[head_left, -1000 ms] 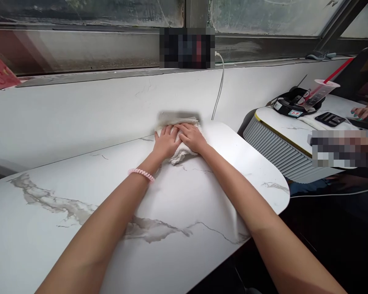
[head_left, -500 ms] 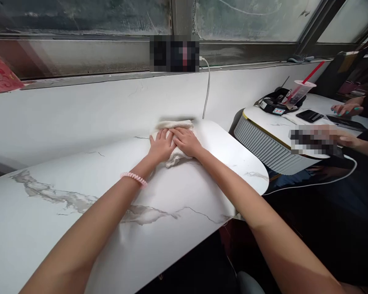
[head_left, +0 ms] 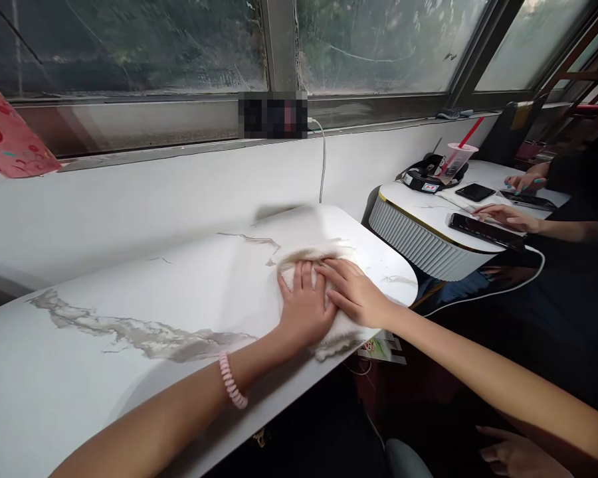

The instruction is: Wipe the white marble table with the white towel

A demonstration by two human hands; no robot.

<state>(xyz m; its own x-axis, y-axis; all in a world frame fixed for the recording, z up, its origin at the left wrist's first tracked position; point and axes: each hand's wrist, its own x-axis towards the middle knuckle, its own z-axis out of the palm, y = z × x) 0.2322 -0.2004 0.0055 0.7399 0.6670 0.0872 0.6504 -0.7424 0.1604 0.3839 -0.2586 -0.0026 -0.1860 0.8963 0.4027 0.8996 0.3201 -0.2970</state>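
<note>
A crumpled white cloth (head_left: pixel 336 335) lies on the white marble-patterned tabletop (head_left: pixel 189 285) near its front right edge. My left hand (head_left: pixel 306 305) rests flat on the cloth with fingers stretched forward; a pink coiled band (head_left: pixel 232 382) is on that wrist. Beside it, my right hand (head_left: pixel 353 292) also presses down on the cloth, its fingers extended and its fingertips close to the left hand. Both hands are open, and much of the cloth is hidden beneath them.
At right, another table (head_left: pixel 418 239) carries a cup with a red straw (head_left: pixel 453 162), a black headset (head_left: pixel 423 176) and phones (head_left: pixel 474 192). Other people's hands (head_left: pixel 508 216) are there. A white cable (head_left: pixel 323 162) hangs below the window; a pink packet (head_left: pixel 17 143) is at left.
Both my hands have slid the cloth from near the wall toward me and to the right, to the table's front edge. The camera view has tilted up slightly.
</note>
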